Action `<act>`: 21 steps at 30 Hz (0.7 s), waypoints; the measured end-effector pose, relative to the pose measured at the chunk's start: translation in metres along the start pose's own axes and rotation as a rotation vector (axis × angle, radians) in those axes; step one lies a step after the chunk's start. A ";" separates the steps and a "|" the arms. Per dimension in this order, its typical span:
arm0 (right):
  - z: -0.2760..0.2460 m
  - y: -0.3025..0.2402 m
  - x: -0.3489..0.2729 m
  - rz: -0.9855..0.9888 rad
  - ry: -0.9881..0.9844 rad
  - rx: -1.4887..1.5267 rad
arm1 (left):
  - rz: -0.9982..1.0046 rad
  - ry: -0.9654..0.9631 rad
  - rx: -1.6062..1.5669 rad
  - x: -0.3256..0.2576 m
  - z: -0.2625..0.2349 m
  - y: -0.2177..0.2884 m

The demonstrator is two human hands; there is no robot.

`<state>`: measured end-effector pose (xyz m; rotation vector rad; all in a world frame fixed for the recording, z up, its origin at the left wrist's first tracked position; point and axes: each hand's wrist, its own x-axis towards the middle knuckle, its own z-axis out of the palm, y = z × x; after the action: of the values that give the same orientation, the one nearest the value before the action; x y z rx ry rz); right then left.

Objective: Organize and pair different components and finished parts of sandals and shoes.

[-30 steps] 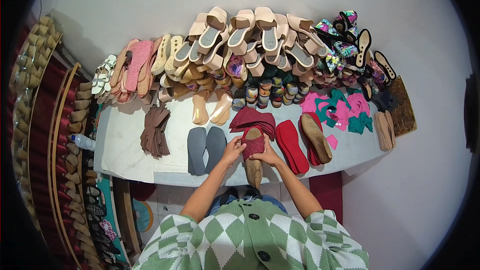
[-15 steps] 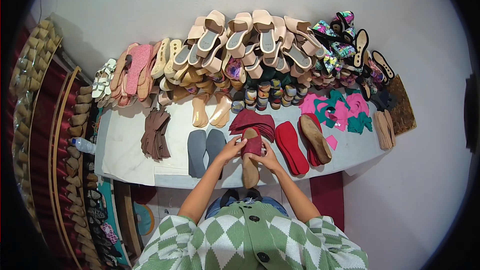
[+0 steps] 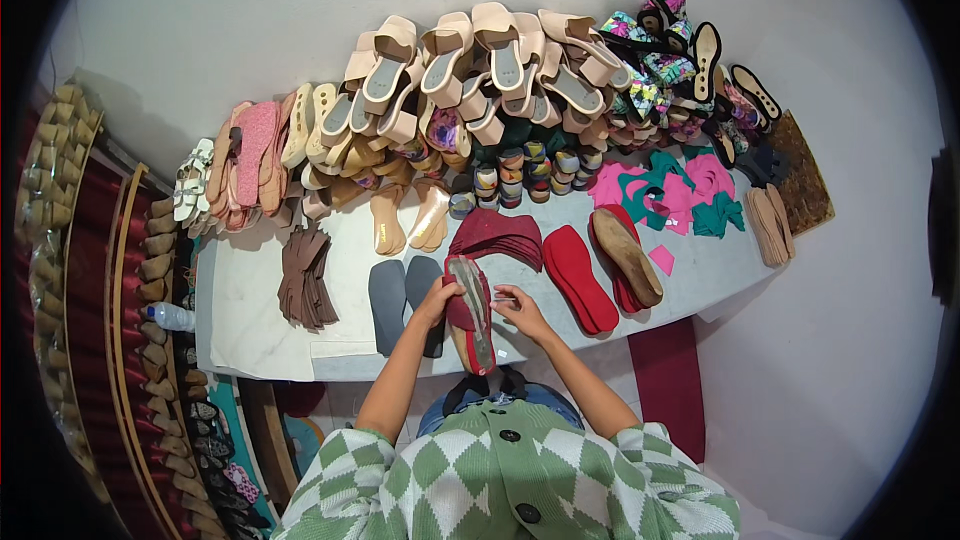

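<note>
A: Where is the shoe [image 3: 470, 315], and what has hold of it?

B: It is just nearer the person than the maroon stack [image 3: 497, 238]; the left hand [image 3: 434, 302] grips its side, thumb on top; what looks like its underside faces up, probably so that the grey streak along it stays in plain view.

A: And the right hand [image 3: 522, 312]?

B: Its fingers are partly curled beside the shoe's other edge; I cannot tell whether they pinch anything; perhaps the left alone bears the shoe so that the right can work freely.

A: Why such a spread on the desk [image 3: 715, 278]?

B: For easy reach, I judge; the grey soles [image 3: 387, 305] lie left of the maroon stack, the brown strips [image 3: 307, 280] farther left; the red soles [image 3: 580, 285] lie right of it, and beyond them a bare brown form [image 3: 627, 252] rests on more red pieces; grouping by kind likely keeps them sorted.
</note>
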<state>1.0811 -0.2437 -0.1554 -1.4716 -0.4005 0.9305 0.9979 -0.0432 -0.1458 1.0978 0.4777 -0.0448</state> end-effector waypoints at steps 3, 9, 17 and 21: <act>0.002 -0.003 -0.001 0.203 -0.110 0.086 | -0.007 -0.071 -0.172 -0.001 0.002 -0.005; 0.014 0.005 -0.002 -0.076 0.087 0.092 | -0.027 0.105 -0.471 0.014 0.016 -0.041; 0.007 -0.003 -0.003 -0.020 0.290 -0.362 | -0.056 0.199 -0.547 0.015 0.048 -0.038; 0.001 -0.004 -0.001 -0.070 0.075 0.108 | -0.074 0.201 -0.562 0.024 0.041 -0.033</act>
<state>1.0802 -0.2432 -0.1515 -1.3812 -0.3402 0.8262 1.0252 -0.0894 -0.1684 0.5334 0.6623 0.1299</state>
